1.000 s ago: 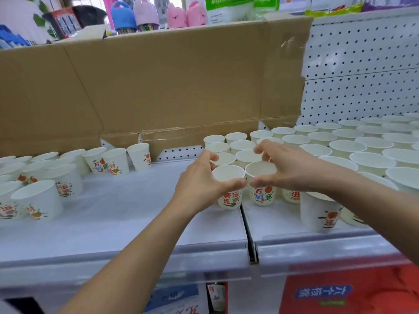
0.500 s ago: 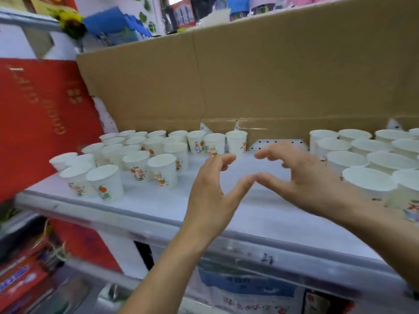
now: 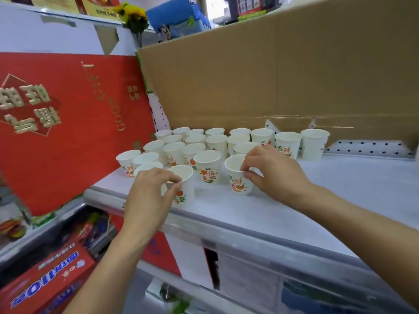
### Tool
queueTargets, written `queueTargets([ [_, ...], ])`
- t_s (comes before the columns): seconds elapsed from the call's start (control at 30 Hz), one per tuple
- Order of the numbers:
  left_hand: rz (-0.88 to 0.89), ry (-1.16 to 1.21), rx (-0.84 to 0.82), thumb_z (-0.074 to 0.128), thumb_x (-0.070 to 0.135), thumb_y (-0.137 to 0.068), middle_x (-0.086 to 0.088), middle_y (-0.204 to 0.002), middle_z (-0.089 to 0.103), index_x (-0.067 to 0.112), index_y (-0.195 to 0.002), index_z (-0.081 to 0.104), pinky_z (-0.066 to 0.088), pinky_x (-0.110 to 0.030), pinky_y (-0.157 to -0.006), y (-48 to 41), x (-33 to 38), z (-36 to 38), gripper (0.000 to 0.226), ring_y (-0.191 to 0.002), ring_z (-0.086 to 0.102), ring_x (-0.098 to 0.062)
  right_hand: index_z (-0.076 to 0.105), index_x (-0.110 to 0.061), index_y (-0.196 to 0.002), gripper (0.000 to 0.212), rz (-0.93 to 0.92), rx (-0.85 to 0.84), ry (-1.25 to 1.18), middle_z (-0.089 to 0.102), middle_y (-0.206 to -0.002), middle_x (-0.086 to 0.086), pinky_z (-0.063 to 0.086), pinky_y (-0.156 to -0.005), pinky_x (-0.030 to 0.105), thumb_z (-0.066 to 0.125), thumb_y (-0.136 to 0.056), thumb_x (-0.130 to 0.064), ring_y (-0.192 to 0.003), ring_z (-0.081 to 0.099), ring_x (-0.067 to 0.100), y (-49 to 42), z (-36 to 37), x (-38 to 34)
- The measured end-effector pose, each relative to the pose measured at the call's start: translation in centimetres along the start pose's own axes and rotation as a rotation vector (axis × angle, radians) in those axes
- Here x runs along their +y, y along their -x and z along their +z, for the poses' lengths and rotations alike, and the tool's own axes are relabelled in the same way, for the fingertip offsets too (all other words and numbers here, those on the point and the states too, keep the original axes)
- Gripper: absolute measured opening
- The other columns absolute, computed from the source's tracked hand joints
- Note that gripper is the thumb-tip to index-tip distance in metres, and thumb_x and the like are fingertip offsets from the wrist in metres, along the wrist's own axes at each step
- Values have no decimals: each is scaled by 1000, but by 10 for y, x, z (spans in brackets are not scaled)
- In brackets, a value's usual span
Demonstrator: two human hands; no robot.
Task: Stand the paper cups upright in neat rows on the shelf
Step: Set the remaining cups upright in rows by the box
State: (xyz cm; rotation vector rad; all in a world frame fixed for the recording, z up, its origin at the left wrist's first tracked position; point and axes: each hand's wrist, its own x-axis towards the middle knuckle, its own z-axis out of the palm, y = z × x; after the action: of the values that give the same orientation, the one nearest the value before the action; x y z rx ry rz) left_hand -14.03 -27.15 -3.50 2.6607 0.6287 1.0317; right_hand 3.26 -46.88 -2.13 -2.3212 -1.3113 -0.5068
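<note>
Paper cup rims are pinched between curled fingers and thumbs: the front cup (image 3: 186,192) by the left hand (image 3: 147,198), a second cup (image 3: 238,181) further right by the right hand (image 3: 275,174). Both are stood upright near the front edge of the white shelf (image 3: 328,196). Just behind, the other cups (image 3: 216,143) are clustered upright in loose rows. A cardboard sheet (image 3: 272,75) is propped behind them, and a red gift box (image 3: 68,137) is seen at the left.

Left hand (image 3: 147,196) now pinches front cup (image 3: 186,193), right hand (image 3: 274,173) second cup (image 3: 237,183)
</note>
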Motion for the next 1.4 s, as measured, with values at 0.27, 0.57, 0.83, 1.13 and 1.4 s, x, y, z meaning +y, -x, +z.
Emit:
queueTargets([
  [0.27, 102, 265, -15, 74, 29, -80, 15, -103, 59, 33, -84, 72, 34, -25, -85, 5, 62, 11, 5, -103, 43, -4, 72, -29, -97, 12, 3, 162, 33, 60, -102, -11, 43, -63, 32, 62, -90, -32, -99, 47, 14, 48, -39, 14],
  [0.57, 360, 499, -215, 72, 38, -76, 20, -82, 56, 38, -79, 67, 47, -29, -75, 47, 232, 53, 6, -86, 51, -6, 74, -20, -86, 4, 188, 329, 164, 61, -85, -5, 46, -51, 35, 71, -83, -20, -79, 55, 16, 197, -136, 77],
  [0.83, 614, 613, -276, 73, 40, -79, 14, -76, 57, 30, -80, 74, 46, -40, -77, 92, 363, 71, 10, -81, 50, -9, 72, -24, -86, 5, 328, 339, 296, 57, -83, -8, 44, -50, 32, 69, -81, -22, -75, 48, 10, 302, -214, 126],
  [1.13, 648, 448, -254, 69, 46, -81, 15, -77, 56, 32, -85, 74, 37, -29, -75, 109, 414, 92, 15, -80, 45, -6, 73, -24, -88, 6, 355, 168, 354, 59, -87, -5, 48, -56, 41, 68, -84, -24, -86, 54, 19, 334, -238, 150],
  [1.4, 607, 377, -234, 69, 50, -79, 17, -79, 56, 33, -88, 75, 38, -27, -73, 115, 419, 91, 20, -80, 45, -6, 70, -27, -97, 13, 377, 37, 285, 57, -98, -9, 48, -73, 40, 59, -91, -27, -97, 51, 14, 337, -250, 163],
])
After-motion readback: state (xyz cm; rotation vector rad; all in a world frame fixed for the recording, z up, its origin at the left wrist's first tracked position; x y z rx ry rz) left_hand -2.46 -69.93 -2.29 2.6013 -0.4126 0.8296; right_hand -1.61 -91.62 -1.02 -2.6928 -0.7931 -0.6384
